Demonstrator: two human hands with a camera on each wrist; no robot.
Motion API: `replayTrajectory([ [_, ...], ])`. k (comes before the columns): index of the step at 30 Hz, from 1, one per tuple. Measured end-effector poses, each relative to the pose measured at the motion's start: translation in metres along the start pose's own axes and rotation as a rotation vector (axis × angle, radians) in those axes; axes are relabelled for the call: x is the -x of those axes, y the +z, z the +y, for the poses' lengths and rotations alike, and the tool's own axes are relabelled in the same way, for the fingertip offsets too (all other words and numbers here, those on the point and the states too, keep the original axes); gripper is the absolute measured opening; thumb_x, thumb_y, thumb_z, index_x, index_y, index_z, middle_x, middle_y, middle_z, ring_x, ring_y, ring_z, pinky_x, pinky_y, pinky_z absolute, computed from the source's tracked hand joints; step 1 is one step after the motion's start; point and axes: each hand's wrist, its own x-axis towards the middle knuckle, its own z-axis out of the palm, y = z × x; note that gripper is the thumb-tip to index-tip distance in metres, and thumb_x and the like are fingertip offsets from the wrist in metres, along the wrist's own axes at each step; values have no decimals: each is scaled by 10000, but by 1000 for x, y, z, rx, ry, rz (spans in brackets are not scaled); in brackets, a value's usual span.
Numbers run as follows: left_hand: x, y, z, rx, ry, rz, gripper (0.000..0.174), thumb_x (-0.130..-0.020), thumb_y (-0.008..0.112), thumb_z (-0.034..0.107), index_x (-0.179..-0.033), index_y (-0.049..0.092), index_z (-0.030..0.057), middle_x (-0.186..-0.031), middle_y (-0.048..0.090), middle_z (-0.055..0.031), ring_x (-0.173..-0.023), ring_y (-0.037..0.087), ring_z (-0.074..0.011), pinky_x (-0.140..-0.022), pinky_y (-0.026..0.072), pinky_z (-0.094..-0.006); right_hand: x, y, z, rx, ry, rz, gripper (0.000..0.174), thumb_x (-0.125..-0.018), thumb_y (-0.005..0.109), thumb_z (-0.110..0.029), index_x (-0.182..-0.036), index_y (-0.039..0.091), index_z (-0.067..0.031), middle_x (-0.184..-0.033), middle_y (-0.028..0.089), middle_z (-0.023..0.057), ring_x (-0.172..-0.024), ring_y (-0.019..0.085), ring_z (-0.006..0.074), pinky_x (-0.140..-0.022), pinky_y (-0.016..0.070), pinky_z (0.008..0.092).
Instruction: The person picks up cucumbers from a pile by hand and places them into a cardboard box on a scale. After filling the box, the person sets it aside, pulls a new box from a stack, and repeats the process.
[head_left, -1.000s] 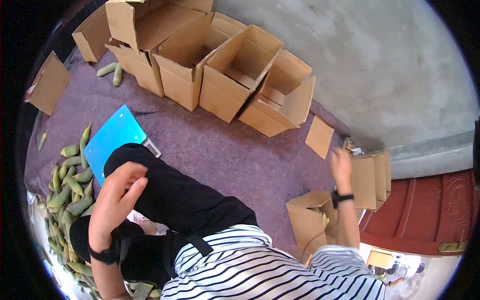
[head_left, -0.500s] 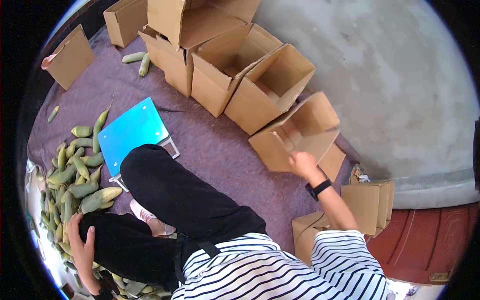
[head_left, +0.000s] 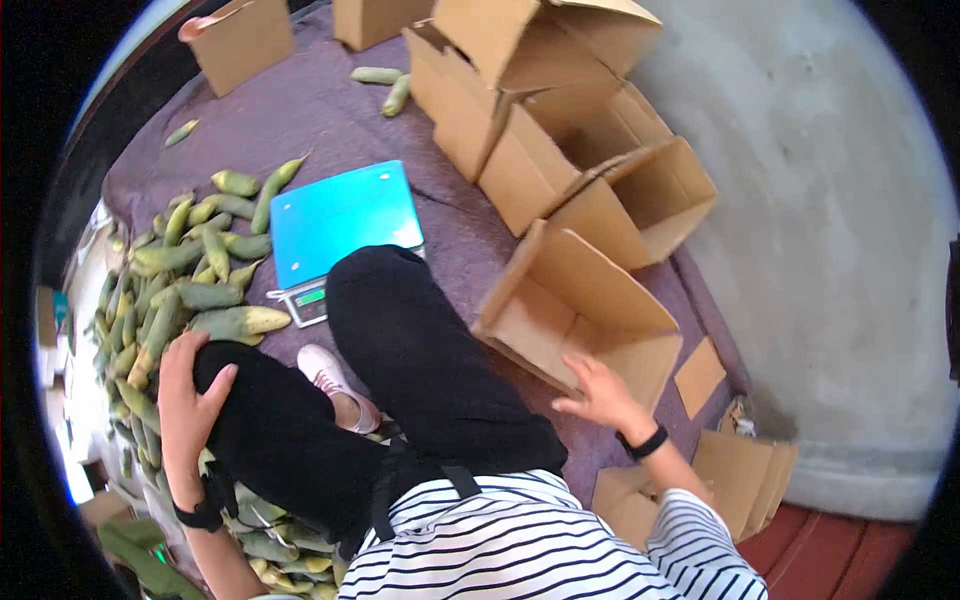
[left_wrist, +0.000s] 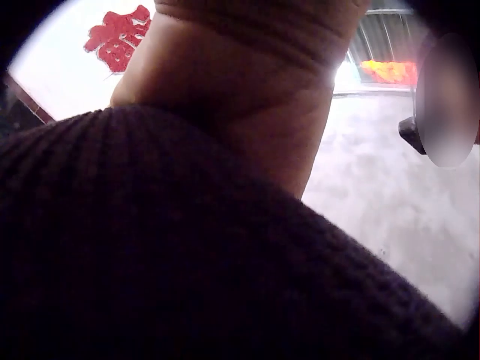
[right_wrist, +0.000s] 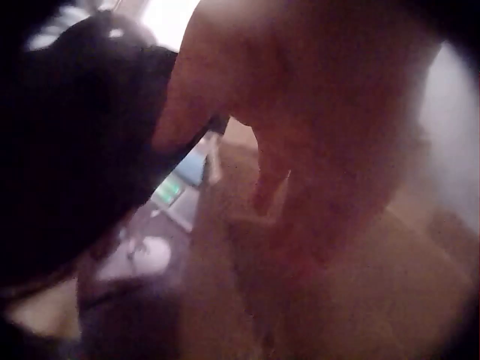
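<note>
An open cardboard box (head_left: 600, 300) stands tilted beside the person's right knee, its opening toward the body. The right hand (head_left: 605, 395) is over its near edge with fingers spread; whether it touches the cardboard cannot be told. In the right wrist view the right hand (right_wrist: 300, 127) hangs blurred in front of brown cardboard (right_wrist: 360, 300). The left hand (head_left: 190, 395) rests on the left knee, thumb apart from the fingers, holding nothing. In the left wrist view, the left hand's wrist (left_wrist: 232, 97) shows above dark cloth (left_wrist: 187, 247).
A blue-topped scale (head_left: 345, 220) stands ahead of the knees. Green vegetables (head_left: 200, 295) are heaped at the left. More open boxes (head_left: 530, 165) line the wall (head_left: 800, 200). A flat cardboard piece (head_left: 700, 377) and folded cartons (head_left: 745, 475) are at the right.
The right hand reached the end box, which has come nearer the body, away from the row, and turned. Its fingers are now spread. The left hand went down onto the knee. The view has swung right.
</note>
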Motion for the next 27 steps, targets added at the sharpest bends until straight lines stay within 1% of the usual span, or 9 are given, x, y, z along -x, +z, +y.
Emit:
replayTrajectory([
  [2, 0, -2, 1, 3, 20, -5, 435, -726, 710, 160, -1102, 547, 18, -1114, 566, -163, -1057, 536, -340, -919, 419, -369, 14, 20, 6, 3, 167, -160, 371, -833, 625, -274, -1142, 562, -79, -993, 638, 181, -947, 606, 350, -792, 499, 434],
  [3, 0, -2, 1, 3, 23, -1, 438, -722, 716, 180, -1094, 550, 18, -1110, 567, -163, -1055, 531, -347, -922, 416, -379, 15, 27, 8, 0, 143, -166, 371, -833, 625, -274, -1142, 562, -79, -993, 638, 181, -947, 606, 350, -792, 499, 434],
  [5, 0, -3, 0, -18, 27, 12, 442, -720, 718, 189, -1091, 550, 18, -1110, 566, -164, -1057, 527, -348, -923, 414, -383, 10, 37, 13, 61, 120, -12, 240, -810, 651, -223, -984, 616, -61, -864, 638, 170, -801, 613, 368, -677, 501, 434],
  [10, 1, -8, 7, -16, 41, -1, 443, -714, 723, 211, -1071, 547, 15, -1087, 561, -169, -1042, 520, -357, -916, 412, -399, -30, -22, -29, -24, 95, 143, 201, -817, 654, -233, -907, 632, -54, -813, 635, 184, -726, 624, 349, -602, 491, 429],
  [13, 3, -9, 9, -23, 52, 29, 441, -714, 723, 218, -1062, 549, 12, -1073, 561, -168, -1032, 521, -357, -909, 416, -402, -60, -59, -77, -110, -3, 228, 216, -829, 652, -223, -895, 621, -21, -813, 636, 183, -727, 621, 355, -608, 489, 430],
  [17, 4, -9, 7, -29, 62, 15, 450, -712, 726, 228, -1067, 555, 10, -1070, 563, -166, -1029, 526, -348, -901, 421, -399, -129, -72, -107, -92, -336, 388, 195, -851, 625, -189, -876, 608, 3, -820, 636, 167, -737, 619, 341, -628, 497, 417],
  [22, 5, -15, 8, 35, -15, -42, 476, -702, 727, 228, -1095, 552, 24, -1127, 558, -162, -1092, 516, -338, -952, 405, -390, -229, -83, -157, 33, -573, 368, 166, -856, 589, -228, -830, 568, -65, -738, 601, 124, -723, 620, 317, -610, 497, 415],
  [23, 5, -12, 5, 27, 53, 27, 466, -701, 740, 258, -1063, 572, 18, -1058, 573, -153, -1018, 538, -337, -894, 428, -392, -250, -79, -166, 52, -612, 335, 187, -855, 586, -242, -814, 555, -62, -727, 595, 126, -720, 620, 325, -610, 499, 418],
  [27, 5, -14, 2, 93, 3, 23, 466, -699, 744, 262, -1058, 574, 20, -1048, 576, -155, -1014, 543, -339, -896, 427, -391, -320, -59, -203, 34, -695, 279, 184, -842, 599, -242, -831, 568, -61, -754, 617, 142, -744, 628, 337, -650, 502, 436],
])
